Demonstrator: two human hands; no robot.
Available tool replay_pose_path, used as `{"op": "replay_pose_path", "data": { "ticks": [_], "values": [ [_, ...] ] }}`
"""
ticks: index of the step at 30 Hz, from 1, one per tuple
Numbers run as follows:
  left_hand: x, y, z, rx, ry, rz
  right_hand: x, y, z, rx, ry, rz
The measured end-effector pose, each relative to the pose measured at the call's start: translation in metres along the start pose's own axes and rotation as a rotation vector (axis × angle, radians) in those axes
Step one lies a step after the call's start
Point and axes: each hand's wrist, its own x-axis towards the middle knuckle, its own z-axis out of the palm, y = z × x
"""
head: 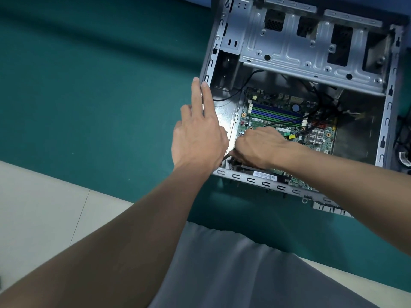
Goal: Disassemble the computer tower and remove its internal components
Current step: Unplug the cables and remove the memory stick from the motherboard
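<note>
Cables [323,110] over mobo [275,113], L hand [198,134] flat on case [388,107], R hand [260,147] gripping black part [230,160]

Soft, even light cast from above. Dull shine seen on metal case [289,47]. Inside right part left in dark shadow. Edges bent by wide lens. Slight blur everywhere.
</note>
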Motion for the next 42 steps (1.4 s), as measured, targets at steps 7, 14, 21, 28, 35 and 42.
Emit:
{"op": "replay_pose_path", "data": {
  "ticks": [7,14,21,28,35,42],
  "values": [
    [0.000,-0.001,0.000,-0.002,0.004,0.001,0.000,0.000,-0.002,0.099,-0.035,-0.010],
    [0.000,0.000,0.001,0.004,0.005,0.003,0.004,-0.001,-0.001,0.013,0.048,0.004],
    [0.000,0.000,0.000,0.004,0.000,0.005,0.002,0.003,0.005,0.000,0.036,-0.010],
    [0.000,0.000,-0.001,0.000,0.001,0.007,0.001,0.002,0.001,0.166,-0.021,-0.005],
    [0.000,0.000,-0.001,-0.002,-0.003,0.002,0.001,0.000,0.004,0.011,0.026,0.044],
    [0.000,0.000,-0.001,-0.012,-0.008,0.002,0.004,0.002,0.005,0.138,-0.054,0.053]
  ]
}}
